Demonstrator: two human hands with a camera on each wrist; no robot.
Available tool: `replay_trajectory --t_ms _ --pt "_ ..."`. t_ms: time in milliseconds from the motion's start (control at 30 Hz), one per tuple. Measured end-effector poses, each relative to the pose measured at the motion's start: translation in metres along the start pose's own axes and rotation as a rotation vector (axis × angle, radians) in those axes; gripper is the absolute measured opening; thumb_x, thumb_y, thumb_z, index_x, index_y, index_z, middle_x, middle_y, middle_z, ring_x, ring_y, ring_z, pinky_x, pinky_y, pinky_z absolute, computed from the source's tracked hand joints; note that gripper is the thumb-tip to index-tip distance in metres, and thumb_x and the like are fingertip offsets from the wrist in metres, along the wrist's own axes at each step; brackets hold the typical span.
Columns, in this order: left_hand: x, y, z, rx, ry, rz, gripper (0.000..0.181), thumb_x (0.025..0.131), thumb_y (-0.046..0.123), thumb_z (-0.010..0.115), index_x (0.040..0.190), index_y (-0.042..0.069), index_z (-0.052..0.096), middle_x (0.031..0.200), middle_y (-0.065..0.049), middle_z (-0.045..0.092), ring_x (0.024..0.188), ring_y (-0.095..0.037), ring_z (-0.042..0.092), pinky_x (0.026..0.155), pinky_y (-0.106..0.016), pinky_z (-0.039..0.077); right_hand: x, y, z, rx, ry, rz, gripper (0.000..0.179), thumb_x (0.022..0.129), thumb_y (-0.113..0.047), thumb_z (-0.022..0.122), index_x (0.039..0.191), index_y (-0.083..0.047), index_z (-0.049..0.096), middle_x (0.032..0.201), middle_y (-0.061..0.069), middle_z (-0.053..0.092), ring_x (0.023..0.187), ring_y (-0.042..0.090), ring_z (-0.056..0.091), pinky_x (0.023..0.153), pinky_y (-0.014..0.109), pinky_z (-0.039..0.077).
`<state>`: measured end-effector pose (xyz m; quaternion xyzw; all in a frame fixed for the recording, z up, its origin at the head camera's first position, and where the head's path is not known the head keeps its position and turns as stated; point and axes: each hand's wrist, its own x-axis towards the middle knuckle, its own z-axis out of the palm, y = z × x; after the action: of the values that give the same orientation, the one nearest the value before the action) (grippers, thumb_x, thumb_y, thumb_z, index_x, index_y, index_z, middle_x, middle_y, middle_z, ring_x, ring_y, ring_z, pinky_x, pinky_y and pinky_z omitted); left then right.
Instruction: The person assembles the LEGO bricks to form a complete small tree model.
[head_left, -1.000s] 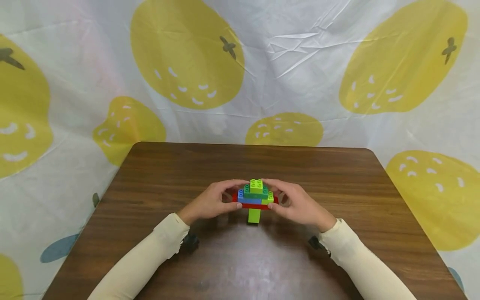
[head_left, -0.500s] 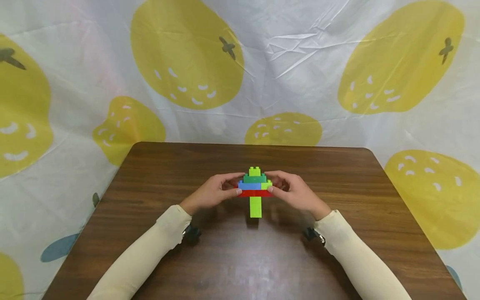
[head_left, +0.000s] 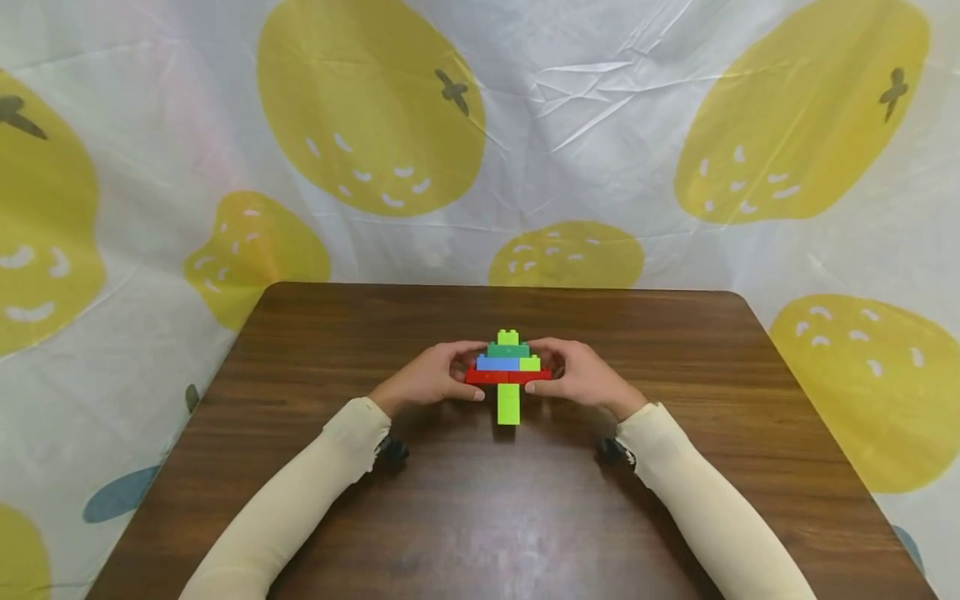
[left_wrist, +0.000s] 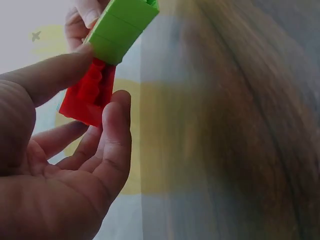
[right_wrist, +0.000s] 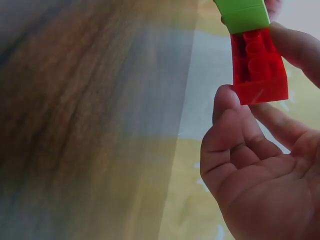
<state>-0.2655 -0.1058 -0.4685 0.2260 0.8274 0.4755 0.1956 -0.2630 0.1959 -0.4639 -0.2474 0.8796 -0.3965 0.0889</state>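
Observation:
A tree-shaped model of toy building bricks stands upright between my two hands in the head view. Its wide red layer (head_left: 487,377) carries a blue brick (head_left: 497,364) beside a lime one, then a dark green brick (head_left: 508,351) and a small lime brick (head_left: 507,337). Below hangs a lime trunk (head_left: 508,406), close over the table. My left hand (head_left: 420,379) holds the left end, thumb in front beside the trunk and fingers behind. The right hand (head_left: 592,382) grips the other end likewise. Hollow undersides of the red bricks (right_wrist: 260,92) show in both wrist views.
The brown wooden table (head_left: 480,517) has rounded far corners. Behind it hangs a white cloth (head_left: 420,258) printed with yellow fruit. A dark wrist device (head_left: 393,451) sits under the left cuff, and another (head_left: 611,451) under the right.
The model has tipped from showing its top studs to facing front, and it sits higher in the head view. Both thumbs have slid down from the red layer's face to beside the trunk.

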Motion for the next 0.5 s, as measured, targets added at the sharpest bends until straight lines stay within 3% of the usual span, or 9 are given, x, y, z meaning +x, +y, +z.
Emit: replay_trajectory --t_ms 267,500 --pt "0.015 -0.009 -0.002 0.145 0.038 -0.020 0.075 0.089 0.030 0.087 0.154 0.012 0.054 0.130 -0.011 0.069 0.105 -0.022 0.067 0.088 -0.035 0.061 0.013 0.006 0.000 -0.087 -0.039 0.001 0.066 0.089 -0.033 0.086 0.143 -0.002 0.062 0.098 0.003 0.072 0.081 0.015 0.062 0.071 0.031 0.052" --pt "0.025 -0.016 -0.004 0.219 0.015 -0.051 0.074 0.091 0.034 0.085 0.154 0.010 0.054 0.138 -0.011 0.067 0.121 -0.024 0.063 0.106 -0.043 0.054 0.025 0.012 -0.001 -0.114 -0.099 0.045 0.067 0.091 -0.040 0.082 0.142 -0.001 0.063 0.106 0.006 0.072 0.089 0.017 0.062 0.078 0.033 0.052"
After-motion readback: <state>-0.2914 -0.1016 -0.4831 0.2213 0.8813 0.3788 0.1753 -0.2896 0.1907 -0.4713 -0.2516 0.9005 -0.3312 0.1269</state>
